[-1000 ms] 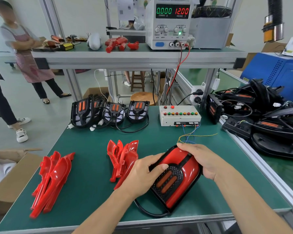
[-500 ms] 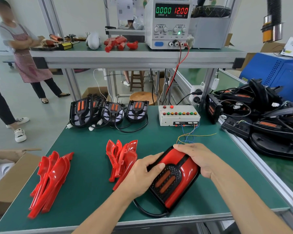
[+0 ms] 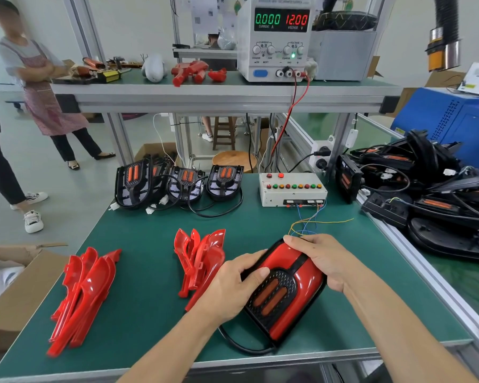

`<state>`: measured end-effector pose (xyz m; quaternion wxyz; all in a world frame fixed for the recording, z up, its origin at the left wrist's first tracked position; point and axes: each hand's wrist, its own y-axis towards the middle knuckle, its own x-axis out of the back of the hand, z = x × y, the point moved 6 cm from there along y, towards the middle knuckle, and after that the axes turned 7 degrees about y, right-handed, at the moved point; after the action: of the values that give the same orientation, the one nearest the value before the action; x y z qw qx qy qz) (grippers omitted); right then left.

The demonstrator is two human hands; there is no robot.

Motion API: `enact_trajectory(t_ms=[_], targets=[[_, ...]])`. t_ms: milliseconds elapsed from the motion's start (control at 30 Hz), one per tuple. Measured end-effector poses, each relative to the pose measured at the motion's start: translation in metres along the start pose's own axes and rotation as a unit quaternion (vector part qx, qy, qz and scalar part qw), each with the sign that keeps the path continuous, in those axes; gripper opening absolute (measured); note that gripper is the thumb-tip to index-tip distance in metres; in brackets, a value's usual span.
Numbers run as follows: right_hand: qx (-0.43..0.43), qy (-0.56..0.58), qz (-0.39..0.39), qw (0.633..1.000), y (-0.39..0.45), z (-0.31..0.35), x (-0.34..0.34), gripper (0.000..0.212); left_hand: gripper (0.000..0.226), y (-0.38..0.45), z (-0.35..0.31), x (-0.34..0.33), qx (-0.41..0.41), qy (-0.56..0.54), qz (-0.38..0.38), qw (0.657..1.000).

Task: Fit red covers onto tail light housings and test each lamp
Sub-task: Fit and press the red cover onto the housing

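Note:
A black tail light housing with a red cover [image 3: 296, 288] on it lies on the green mat near the front edge. My left hand [image 3: 233, 288] grips its left side, thumb lying on the black grille. My right hand [image 3: 320, 258] curls over the cover's far right corner. A black cable [image 3: 241, 345] loops out from under the lamp. Two stacks of loose red covers lie on the mat, one at the left [image 3: 83, 294] and one at the middle [image 3: 199, 261]. Three bare housings [image 3: 183, 181] stand in a row at the back.
A white test box with coloured buttons [image 3: 292, 189] sits at the back right, thin wires trailing from it. A heap of black housings [image 3: 426, 194] fills the right bench. The power supply [image 3: 277, 37] reads 0.000 and 12.00. A cardboard box [image 3: 14, 294] stands at left. Two people stand at far left.
Both hands have stayed on the covered lamp with hardly any shift; the lamp lies in the same spot.

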<state>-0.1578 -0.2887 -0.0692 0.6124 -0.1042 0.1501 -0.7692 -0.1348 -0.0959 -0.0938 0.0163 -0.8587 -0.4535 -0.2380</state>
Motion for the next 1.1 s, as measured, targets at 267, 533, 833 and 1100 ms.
enact_trajectory(t_ms=[267,533,833,1100], targets=[[0.008,-0.014,0.023,1.0,-0.004,0.001,-0.001,0.046,0.035,0.001,0.001,-0.002,0.007,-0.035,-0.01,0.999],[0.026,-0.036,0.003,0.999,-0.009,0.005,0.001,0.04,0.033,0.004,0.001,-0.002,0.02,-0.091,0.011,0.996],[0.078,-0.054,-0.045,0.994,-0.007,0.01,0.007,0.024,0.04,0.012,0.004,0.004,0.094,-0.011,-0.036,0.995],[0.031,0.054,-0.078,0.995,-0.012,-0.005,0.015,0.019,0.027,-0.008,0.008,0.011,0.163,-0.008,-0.134,0.978]])
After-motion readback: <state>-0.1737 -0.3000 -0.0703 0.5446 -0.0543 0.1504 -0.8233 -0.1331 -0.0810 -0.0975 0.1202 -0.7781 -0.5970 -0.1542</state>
